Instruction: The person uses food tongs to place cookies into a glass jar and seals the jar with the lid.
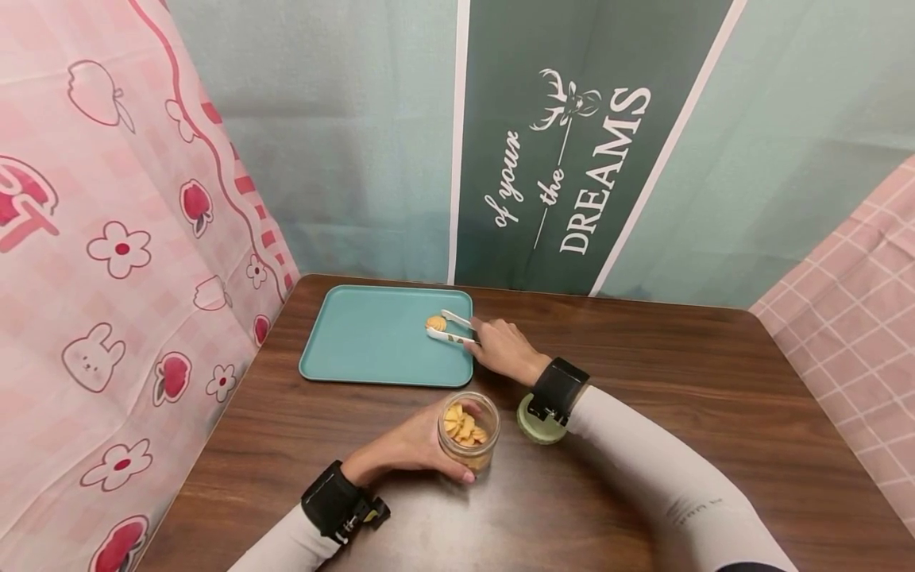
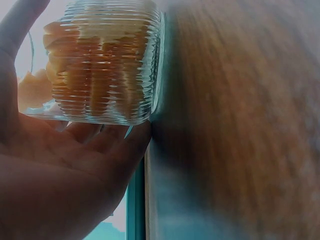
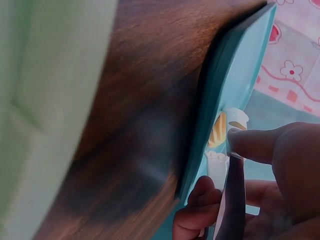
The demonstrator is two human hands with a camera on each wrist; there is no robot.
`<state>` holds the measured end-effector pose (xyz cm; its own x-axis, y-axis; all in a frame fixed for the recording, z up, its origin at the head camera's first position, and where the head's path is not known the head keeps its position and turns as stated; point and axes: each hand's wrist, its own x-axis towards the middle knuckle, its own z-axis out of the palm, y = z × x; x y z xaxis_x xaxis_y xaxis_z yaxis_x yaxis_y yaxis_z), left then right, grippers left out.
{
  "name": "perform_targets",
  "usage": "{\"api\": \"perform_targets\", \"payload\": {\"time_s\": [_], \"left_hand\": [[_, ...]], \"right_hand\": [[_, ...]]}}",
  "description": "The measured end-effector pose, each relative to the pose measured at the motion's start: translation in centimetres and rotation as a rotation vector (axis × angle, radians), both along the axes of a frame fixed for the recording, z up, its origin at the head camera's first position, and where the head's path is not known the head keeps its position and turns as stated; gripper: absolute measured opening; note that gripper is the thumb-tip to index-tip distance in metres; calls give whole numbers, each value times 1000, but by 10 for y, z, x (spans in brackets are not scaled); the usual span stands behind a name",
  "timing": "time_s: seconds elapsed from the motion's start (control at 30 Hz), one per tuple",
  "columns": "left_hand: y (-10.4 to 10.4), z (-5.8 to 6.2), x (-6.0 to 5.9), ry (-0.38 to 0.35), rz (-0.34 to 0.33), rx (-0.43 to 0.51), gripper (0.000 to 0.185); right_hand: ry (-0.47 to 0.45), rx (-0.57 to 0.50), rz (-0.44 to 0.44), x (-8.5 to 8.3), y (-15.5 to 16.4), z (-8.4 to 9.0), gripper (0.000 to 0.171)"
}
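Note:
In the head view, my left hand (image 1: 415, 445) is wrapped round a clear glass jar (image 1: 477, 459) of yellow, ridged cookies (image 1: 463, 426). The left wrist view shows the jar's ribbed wall (image 2: 105, 75) close up, with the palm and fingers against it. My right hand (image 1: 506, 349) grips a pair of tongs (image 1: 450, 337) over the right side of a blue-green tray (image 1: 372, 338). One swirled cookie (image 1: 435, 322) lies at the tray between the white tong tips, which stand apart on either side of it in the right wrist view.
A round, pale green lid (image 1: 539, 427) lies on the wooden table (image 1: 643, 349) under my right wrist. Behind the tray hangs a green curtain (image 1: 357, 159) with printed words. Pink patterned cloth (image 1: 143, 318) borders the left side, and checked pink cloth (image 1: 858, 318) the right.

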<state>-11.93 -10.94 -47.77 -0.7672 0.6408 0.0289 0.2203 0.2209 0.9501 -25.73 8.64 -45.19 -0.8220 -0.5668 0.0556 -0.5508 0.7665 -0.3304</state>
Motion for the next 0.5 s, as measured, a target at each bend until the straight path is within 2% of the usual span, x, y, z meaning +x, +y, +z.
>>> {"api": "perform_targets", "payload": {"time_s": [0.5], "left_hand": [[0,2,0,9,-12,-4,89]], "right_hand": [[13,13,5,-4,-7,-3,35]]}}
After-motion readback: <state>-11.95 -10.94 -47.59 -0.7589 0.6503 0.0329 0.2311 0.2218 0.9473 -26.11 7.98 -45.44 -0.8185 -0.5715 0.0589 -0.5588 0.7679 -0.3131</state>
